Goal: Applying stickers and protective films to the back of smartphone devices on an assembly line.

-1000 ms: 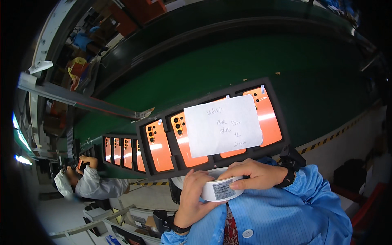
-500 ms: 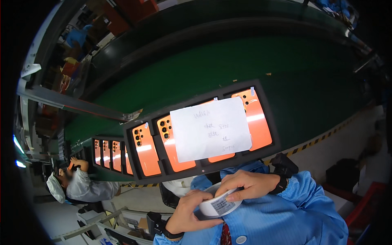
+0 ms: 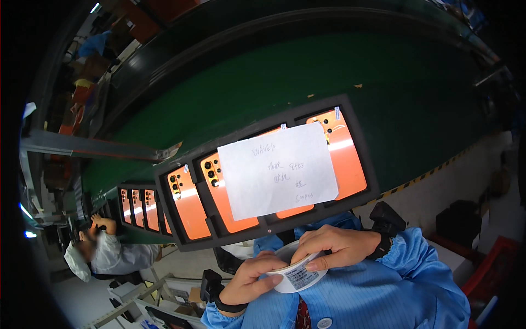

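Note:
Both hands hold a white ring-shaped roll [image 3: 302, 278] with a small printed label on its outer side, close in front of my blue jacket. My left hand [image 3: 253, 278] is closed on its left side, thumb against the outside and fingers at the top rim. My right hand [image 3: 338, 247] grips the right side, fingers over the rim into the hollow and thumb beside the label. Beyond the hands lies a black tray [image 3: 362, 131] of orange phones [image 3: 190, 211], backs upward. A handwritten white sheet [image 3: 279, 171] rests on top, partly covering the middle and right phones.
A green belt or bench surface [image 3: 219, 93] runs behind the tray. Farther left sits a second tray with several orange phones [image 3: 137, 208]. A co-worker in white [image 3: 123, 255] sits beyond it. A metal bar [image 3: 90, 147] crosses at the left, and a red chair [image 3: 490, 266] stands at right.
My left thumb has risen from beneath the roll onto its outer side, and the label faces me more fully. The whole view has shifted slightly. The co-worker's raised hand has moved.

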Available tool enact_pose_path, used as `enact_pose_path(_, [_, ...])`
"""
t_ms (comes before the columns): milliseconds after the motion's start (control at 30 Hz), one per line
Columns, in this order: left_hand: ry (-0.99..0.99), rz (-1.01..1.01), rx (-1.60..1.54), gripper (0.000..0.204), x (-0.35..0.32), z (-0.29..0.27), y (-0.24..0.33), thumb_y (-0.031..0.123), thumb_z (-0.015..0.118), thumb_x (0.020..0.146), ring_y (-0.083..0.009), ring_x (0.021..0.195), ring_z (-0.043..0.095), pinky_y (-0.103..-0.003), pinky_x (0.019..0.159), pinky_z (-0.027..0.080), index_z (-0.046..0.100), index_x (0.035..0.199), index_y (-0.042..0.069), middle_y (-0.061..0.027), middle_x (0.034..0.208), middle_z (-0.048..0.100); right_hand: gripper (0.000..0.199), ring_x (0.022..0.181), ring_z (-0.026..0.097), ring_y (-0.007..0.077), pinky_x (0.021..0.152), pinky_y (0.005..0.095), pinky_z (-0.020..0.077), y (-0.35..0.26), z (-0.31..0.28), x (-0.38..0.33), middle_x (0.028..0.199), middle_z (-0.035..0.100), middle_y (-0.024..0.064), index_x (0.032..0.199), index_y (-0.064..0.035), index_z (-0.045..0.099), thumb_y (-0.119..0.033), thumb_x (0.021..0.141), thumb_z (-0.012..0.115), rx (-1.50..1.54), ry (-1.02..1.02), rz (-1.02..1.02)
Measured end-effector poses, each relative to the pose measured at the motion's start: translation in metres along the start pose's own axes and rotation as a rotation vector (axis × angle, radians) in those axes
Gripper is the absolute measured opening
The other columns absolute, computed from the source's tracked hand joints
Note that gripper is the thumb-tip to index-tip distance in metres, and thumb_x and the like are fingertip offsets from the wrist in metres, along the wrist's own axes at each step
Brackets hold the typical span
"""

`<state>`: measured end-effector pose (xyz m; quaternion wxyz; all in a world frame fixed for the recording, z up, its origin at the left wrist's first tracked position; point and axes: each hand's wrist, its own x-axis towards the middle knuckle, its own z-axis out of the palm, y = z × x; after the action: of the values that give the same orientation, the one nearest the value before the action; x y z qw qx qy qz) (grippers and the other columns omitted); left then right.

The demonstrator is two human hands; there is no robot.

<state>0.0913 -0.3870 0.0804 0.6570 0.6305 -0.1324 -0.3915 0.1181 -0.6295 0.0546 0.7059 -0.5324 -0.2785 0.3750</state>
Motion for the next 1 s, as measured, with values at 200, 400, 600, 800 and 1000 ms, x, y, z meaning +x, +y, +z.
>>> enact_pose_path(200, [-0.037,0.028,-0.063,0.025,0.004,-0.005,0.001,0.010,0.057,0.082,-0.0221,0.095,0.051,-0.036,0.093,0.033,0.061,0.103,-0.003,-0.0116,0.095,0.063,0.025,0.075,0.058,0.0224,0.066,0.0301,0.0427,0.000,0.004,0.002,0.087,0.063,0.0150,0.102,0.0028,0.061,-0.016,0.088,0.055,-0.077,0.067,-0.092])
enact_pose_path(400, [-0.009,0.021,-0.081,0.026,0.005,-0.004,0.001,0.009,0.057,0.082,-0.0223,0.095,0.051,-0.035,0.093,0.034,0.061,0.105,-0.004,-0.0113,0.095,0.063,0.020,0.056,0.055,0.0225,0.052,0.0315,0.0402,0.003,0.016,0.010,0.065,0.057,0.0143,0.080,0.0036,0.058,-0.013,0.088,0.050,-0.194,0.294,-0.184])
enact_pose_path(600, [0.001,0.026,-0.063,0.026,0.006,-0.002,0.003,0.005,0.058,0.081,-0.0215,0.094,0.051,-0.034,0.089,0.036,0.060,0.106,-0.003,-0.0105,0.095,0.063,0.023,0.054,0.050,0.0238,0.051,0.0320,0.0387,0.002,0.018,0.012,0.062,0.053,0.0108,0.072,0.0004,0.053,-0.014,0.090,0.048,-0.311,0.301,-0.186])
enact_pose_path(800, [0.030,0.040,-0.052,0.024,0.007,0.003,0.004,0.003,0.061,0.079,-0.0195,0.086,0.052,-0.032,0.083,0.038,0.063,0.102,-0.002,-0.0096,0.088,0.064,0.023,0.043,0.048,0.0265,0.042,0.0337,0.0338,0.002,0.019,0.016,0.051,0.046,0.0134,0.068,0.0008,0.051,-0.013,0.086,0.053,-0.353,0.346,-0.289])
enact_pose_path(1000, [0.052,0.015,-0.032,0.022,0.010,0.007,0.010,0.003,0.064,0.077,-0.0177,0.082,0.053,-0.031,0.079,0.040,0.064,0.099,-0.001,-0.0088,0.083,0.064,0.023,0.044,0.048,0.0281,0.042,0.0348,0.0329,0.000,0.018,0.016,0.051,0.046,0.0134,0.067,-0.0003,0.050,-0.013,0.086,0.053,-0.396,0.339,-0.300])
